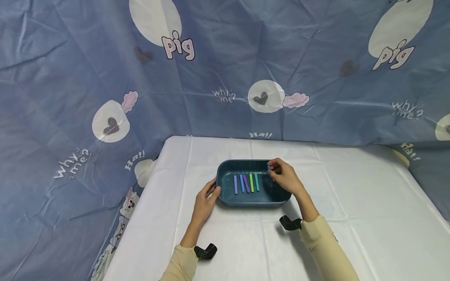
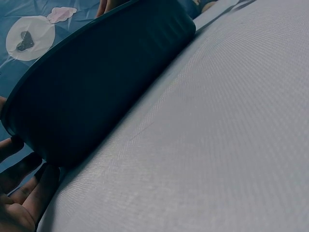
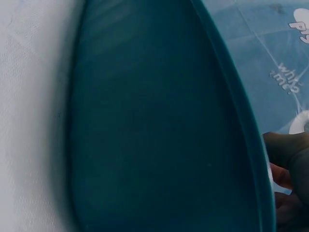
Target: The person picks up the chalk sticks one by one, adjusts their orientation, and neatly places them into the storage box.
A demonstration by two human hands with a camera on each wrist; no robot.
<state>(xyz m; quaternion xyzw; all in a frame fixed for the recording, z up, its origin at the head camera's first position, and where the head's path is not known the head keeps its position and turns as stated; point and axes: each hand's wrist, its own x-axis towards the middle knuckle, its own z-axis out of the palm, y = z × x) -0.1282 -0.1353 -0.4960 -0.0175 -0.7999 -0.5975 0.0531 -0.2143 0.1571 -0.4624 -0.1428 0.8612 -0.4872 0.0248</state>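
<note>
Over the right end of the teal tray, your right hand pinches a small blue stick at its fingertips, held just above the rim. Inside the tray, five sticks already lie side by side: two purplish-blue, one purple, one green, one teal. I'd judge you're well along, with this blue one not yet set down; I see no other sticks on the white tablecloth. Your left hand steadies things, fingers curled against the tray's left end. Right of the laid row, bare tray floor lies directly under your pinch.
</note>
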